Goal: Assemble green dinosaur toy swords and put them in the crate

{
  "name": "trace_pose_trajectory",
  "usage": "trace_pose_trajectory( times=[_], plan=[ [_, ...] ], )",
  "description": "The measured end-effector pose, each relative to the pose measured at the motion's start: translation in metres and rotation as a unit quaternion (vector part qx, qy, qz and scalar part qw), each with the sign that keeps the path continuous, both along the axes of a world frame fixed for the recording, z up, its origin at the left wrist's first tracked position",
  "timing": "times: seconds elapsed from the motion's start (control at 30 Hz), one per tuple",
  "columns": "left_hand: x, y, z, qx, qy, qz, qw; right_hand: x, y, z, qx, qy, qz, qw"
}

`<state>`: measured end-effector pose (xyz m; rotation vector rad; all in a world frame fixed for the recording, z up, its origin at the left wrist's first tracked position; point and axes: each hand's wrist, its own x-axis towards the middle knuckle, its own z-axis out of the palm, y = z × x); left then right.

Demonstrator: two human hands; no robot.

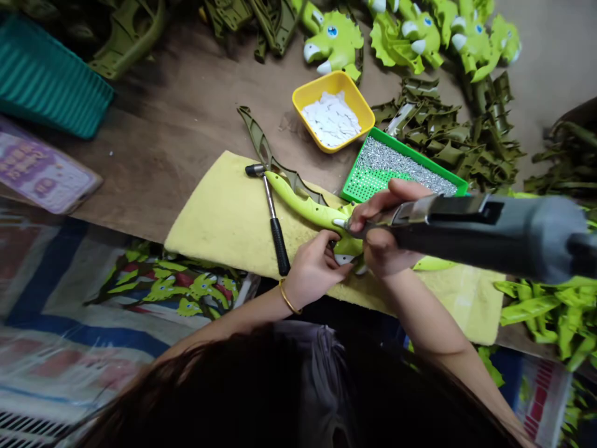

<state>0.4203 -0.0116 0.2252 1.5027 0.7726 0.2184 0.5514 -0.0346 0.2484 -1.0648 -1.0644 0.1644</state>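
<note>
A long grey and black electric screwdriver [485, 230] lies in the grip of my right hand [389, 233], its tip pointing left at a lime-green plastic dinosaur toy part [303, 208]. With closed fingers, my left hand [317, 261] holds the head end of that part steady against a yellow cloth [219, 211]. The exact contact of the tip is hidden by my fingers. A dark olive plastic piece [261, 140] sits along the far side of the green part. Beside my left hand rests a small hammer [275, 230] with a black handle.
Beyond the cloth stand a yellow bowl [298, 102] of white pieces and a green tray [368, 180] of small screws. Dinosaur heads [340, 40] and olive parts [433, 124] are piled behind. A teal basket [56, 81] and a purple box [44, 168] are at left.
</note>
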Motion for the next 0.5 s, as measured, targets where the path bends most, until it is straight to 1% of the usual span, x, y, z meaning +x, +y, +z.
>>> trace_pose_trajectory(
  times=[0.1, 0.2, 0.23, 0.27, 0.3, 0.33, 0.37, 0.4, 0.43, 0.5],
  plan=[
    [0.0, -0.001, 0.001, -0.016, -0.001, 0.003, 1.0, -0.004, -0.004, 0.004, 0.016, 0.019, -0.008, 1.0],
    [-0.003, -0.004, -0.001, -0.035, 0.001, 0.019, 0.999, 0.002, 0.001, 0.02, 0.004, 0.027, -0.001, 1.0],
    [-0.005, -0.005, -0.002, -0.042, -0.004, 0.018, 0.999, 0.007, 0.007, 0.026, 0.017, 0.025, -0.018, 0.999],
    [-0.008, -0.005, -0.002, -0.053, -0.011, 0.012, 0.998, 0.013, 0.014, 0.031, 0.042, 0.025, -0.054, 0.997],
    [-0.011, -0.005, -0.003, -0.071, -0.02, 0.007, 0.997, 0.022, 0.022, 0.033, 0.074, 0.024, -0.106, 0.991],
    [-0.015, -0.002, -0.003, -0.096, -0.028, 0.007, 0.995, 0.031, 0.031, 0.033, 0.102, 0.022, -0.166, 0.981],
    [-0.019, 0.002, -0.002, -0.128, -0.033, 0.019, 0.991, 0.04, 0.039, 0.03, 0.111, 0.019, -0.22, 0.969],
    [-0.022, 0.007, -0.001, -0.159, -0.035, 0.045, 0.986, 0.049, 0.046, 0.024, 0.1, 0.012, -0.257, 0.961],
    [-0.023, 0.014, 0.0, -0.185, -0.038, 0.083, 0.978, 0.057, 0.051, 0.017, 0.079, 0.003, -0.282, 0.956],
    [-0.023, 0.029, 0.002, -0.214, -0.057, 0.161, 0.962, 0.069, 0.054, 0.0, 0.02, -0.012, -0.298, 0.954]
  ],
)
